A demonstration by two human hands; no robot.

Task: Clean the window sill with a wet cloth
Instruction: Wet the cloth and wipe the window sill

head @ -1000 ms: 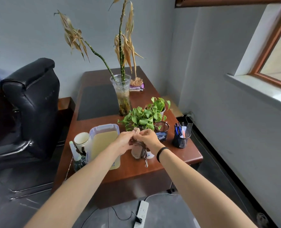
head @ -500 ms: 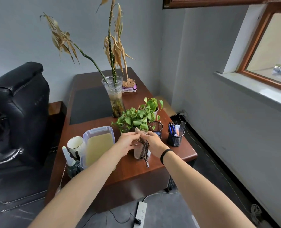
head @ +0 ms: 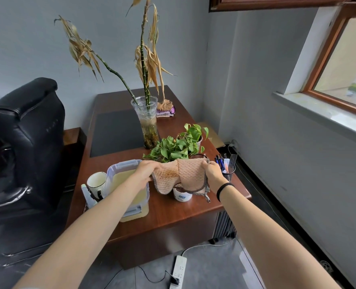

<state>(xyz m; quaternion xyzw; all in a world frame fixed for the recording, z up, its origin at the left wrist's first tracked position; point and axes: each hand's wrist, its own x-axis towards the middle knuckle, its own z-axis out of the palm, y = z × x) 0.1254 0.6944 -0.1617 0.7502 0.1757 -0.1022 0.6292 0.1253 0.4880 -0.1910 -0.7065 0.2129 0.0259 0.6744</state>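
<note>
Stretching betw. left hand (head: 145, 171) & right hand (head: 213, 173): peach waffle-textured cloth (head: 180, 175), dark-trimmed.

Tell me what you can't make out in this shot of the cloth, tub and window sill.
All in the head view:
- Cloth: wet or dry cannot be told.
- Plastic tub: the left forearm covers much of it.
- Window sill: cut off by the right edge.
- White cup: the cloth drapes over its top; its label is too small to read.
</note>
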